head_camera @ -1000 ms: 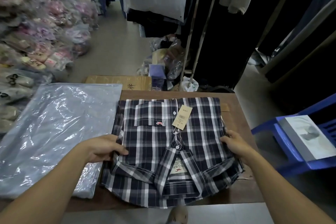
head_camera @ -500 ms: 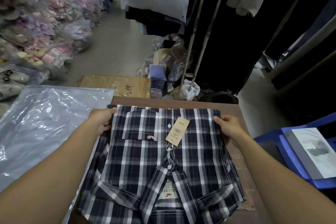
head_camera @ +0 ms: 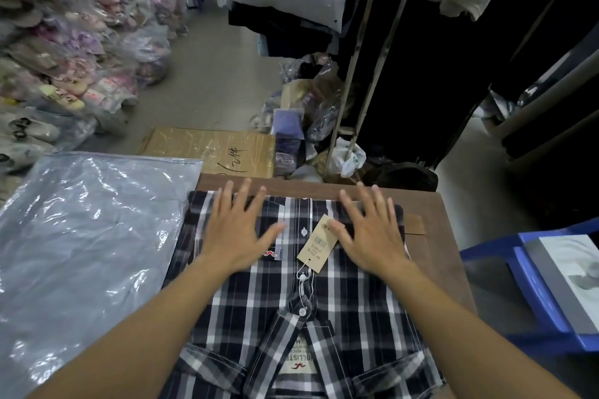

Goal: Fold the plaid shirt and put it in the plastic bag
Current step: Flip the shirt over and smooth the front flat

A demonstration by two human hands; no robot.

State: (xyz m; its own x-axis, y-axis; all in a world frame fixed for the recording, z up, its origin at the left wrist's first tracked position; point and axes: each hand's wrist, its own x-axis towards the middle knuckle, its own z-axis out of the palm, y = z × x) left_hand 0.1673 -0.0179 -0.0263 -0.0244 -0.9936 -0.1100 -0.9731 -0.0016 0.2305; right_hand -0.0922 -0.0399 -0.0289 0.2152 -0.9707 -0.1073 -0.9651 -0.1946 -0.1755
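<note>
Desk [head_camera: 431, 214]: plaid shirt [head_camera: 301, 298] folded on it; plastic bag [head_camera: 87, 236] touching its left edge.
Grip: left hand [head_camera: 238, 233] and right hand [head_camera: 369, 236] spread flat, holding nothing.
Technique: smooth the shirt's far fold outward, avoiding its paper tag [head_camera: 316, 243].

Navy-and-white plaid shirt [head_camera: 291, 308], tan tag [head_camera: 316, 243], brown table [head_camera: 434, 236], blue chair [head_camera: 534, 295]

Navy-and-white plaid cotton shirt [head_camera: 324, 295]: near hem cut off by the bottom edge; chest pocket partly hidden beneath the flat left hand [head_camera: 238, 235]. Tan card hang tag [head_camera: 316, 243]: print illegible.
</note>
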